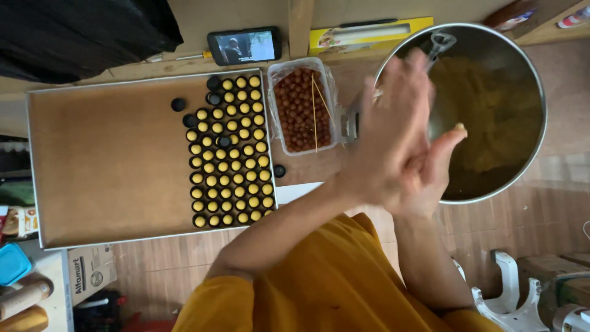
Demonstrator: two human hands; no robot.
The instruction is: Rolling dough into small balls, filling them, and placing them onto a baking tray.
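Left hand [393,132] pressed flat over right hand [430,169], fingers straight, dough [460,127] peeking out, above bowl [541,117] rim. Probably soft, sticky, light; best cupped between palms.

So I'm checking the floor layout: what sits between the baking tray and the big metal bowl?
In the head view, a clear plastic tub of brown balls with thin sticks lies between the baking tray and the metal bowl. A loose black cup sits just below it.

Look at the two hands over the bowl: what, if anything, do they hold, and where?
The left hand and right hand press palm to palm; what lies between them is hidden.
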